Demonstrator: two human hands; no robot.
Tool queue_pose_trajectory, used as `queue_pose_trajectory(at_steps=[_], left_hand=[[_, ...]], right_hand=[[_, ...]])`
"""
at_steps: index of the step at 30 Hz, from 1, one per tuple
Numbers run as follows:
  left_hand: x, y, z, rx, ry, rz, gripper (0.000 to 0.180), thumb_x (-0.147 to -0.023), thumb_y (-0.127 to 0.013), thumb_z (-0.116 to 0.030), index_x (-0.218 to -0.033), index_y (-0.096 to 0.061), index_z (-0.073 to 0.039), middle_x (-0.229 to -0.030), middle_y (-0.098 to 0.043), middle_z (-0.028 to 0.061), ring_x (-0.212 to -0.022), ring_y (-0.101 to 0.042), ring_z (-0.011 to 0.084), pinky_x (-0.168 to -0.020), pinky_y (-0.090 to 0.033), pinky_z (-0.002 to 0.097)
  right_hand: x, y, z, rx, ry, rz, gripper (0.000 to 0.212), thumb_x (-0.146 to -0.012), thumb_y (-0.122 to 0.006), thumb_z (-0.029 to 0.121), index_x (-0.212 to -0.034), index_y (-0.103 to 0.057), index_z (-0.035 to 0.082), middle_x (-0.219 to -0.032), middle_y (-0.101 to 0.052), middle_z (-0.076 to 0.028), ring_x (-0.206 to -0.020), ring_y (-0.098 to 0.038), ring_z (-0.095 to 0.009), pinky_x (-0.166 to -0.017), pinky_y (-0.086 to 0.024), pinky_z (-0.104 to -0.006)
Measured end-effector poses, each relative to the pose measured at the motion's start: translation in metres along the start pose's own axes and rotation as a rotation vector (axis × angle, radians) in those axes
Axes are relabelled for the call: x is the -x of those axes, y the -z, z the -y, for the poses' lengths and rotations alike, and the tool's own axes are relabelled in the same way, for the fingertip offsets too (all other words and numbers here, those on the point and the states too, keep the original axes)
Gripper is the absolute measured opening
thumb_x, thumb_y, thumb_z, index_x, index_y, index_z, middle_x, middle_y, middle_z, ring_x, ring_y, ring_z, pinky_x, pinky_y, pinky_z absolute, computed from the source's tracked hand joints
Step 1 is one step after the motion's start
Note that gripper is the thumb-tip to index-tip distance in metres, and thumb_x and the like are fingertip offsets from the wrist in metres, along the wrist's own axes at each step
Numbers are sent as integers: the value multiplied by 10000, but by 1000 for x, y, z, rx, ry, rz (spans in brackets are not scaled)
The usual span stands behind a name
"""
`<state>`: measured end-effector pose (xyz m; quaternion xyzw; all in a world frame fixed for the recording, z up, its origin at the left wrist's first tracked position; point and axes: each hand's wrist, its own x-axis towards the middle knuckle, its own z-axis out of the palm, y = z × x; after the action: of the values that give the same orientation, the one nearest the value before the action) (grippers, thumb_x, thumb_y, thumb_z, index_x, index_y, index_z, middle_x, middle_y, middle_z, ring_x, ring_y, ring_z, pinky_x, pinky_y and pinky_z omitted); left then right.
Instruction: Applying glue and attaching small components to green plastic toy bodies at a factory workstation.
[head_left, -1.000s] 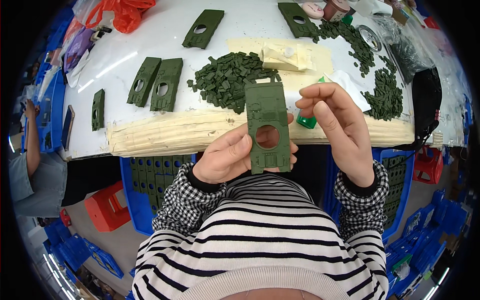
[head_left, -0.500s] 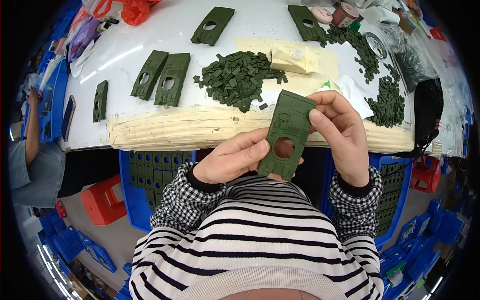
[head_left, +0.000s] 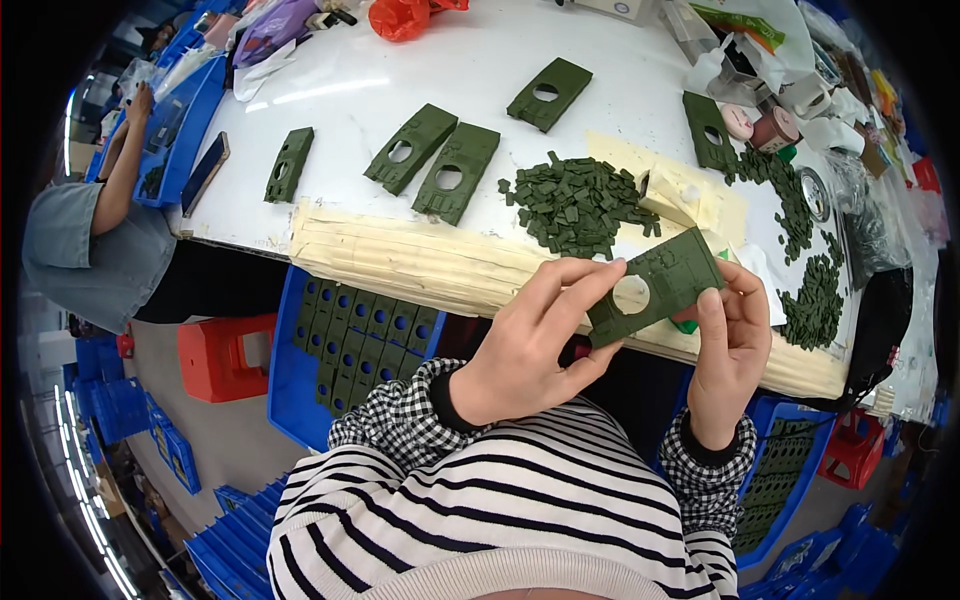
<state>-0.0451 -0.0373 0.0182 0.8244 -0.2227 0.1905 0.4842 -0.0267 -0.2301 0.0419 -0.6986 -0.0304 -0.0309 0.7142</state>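
A dark green plastic tank hull top (head_left: 672, 275) with a round hole is held up above the table's near edge, tilted to the right. My left hand (head_left: 530, 350) grips its lower left end beside the hole, fingers on the upper edge and thumb below. The fingers and thumb of my right hand (head_left: 735, 345) pinch its right end. Just behind lies a pile of small green plastic pieces (head_left: 575, 205). Beyond and to the left rest more hull tops: a close pair (head_left: 458, 172), one farther back (head_left: 549, 93), and one at the left (head_left: 289, 165).
Tan tape covers the table's front edge (head_left: 400, 255). A taped block (head_left: 675, 195) stands behind my hands, and more small pieces (head_left: 812, 305) lie at the right. Blue crates (head_left: 285, 400) of hull tops sit below, near a red stool (head_left: 225, 360). Another person (head_left: 85, 235) works at the left.
My view has turned, so the table appears shifted right. The held hull top has tilted from nearly upright toward the right. My left fingers have moved onto its upper edge.
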Motion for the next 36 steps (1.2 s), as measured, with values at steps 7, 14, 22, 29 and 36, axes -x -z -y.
queue_pose_trajectory(at_steps=[7,14,22,29,36], left_hand=[[-16,70,50,-284,89,-393,666,-718,-718,35,-1316,-426,38,-1188,-535,183,-1120,-552,257,-969,-462,363],[-9,161,124,-722,306,-391,621,-789,-705,-22,-1341,-422,1,-1180,-563,180,-1107,-569,269,-968,-448,365],[-10,157,135,-719,322,-211,567,-784,-665,-15,-1306,-445,-5,-1186,-544,210,-1118,-548,349,-937,-457,405],[-3,161,131,-553,353,-109,631,-800,-653,-5,-1384,-415,-25,-1305,-506,195,-1236,-489,299,-1034,-387,384],[9,177,127,-789,223,-388,634,-810,-690,-69,-1376,-416,14,-1357,-467,218,-1276,-437,353,-1076,-331,421]], right_hand=[[3,15,-2,93,33,37,259,-957,-559,79,-1184,-546,-45,-1022,-637,-93,-940,-600,-133,-885,-465,-265],[16,27,3,100,-60,101,144,-953,-570,86,-999,-612,-44,-896,-651,-74,-853,-602,-110,-799,-451,-222],[20,28,3,97,-66,129,136,-948,-579,83,-984,-616,-43,-886,-647,-70,-834,-600,-105,-782,-455,-219],[20,24,2,69,-85,165,134,-945,-582,73,-984,-617,-50,-892,-647,-68,-831,-601,-105,-774,-459,-218],[6,40,7,191,-5,53,107,-923,-599,34,-978,-623,-54,-886,-655,-60,-820,-605,-94,-764,-458,-217]])
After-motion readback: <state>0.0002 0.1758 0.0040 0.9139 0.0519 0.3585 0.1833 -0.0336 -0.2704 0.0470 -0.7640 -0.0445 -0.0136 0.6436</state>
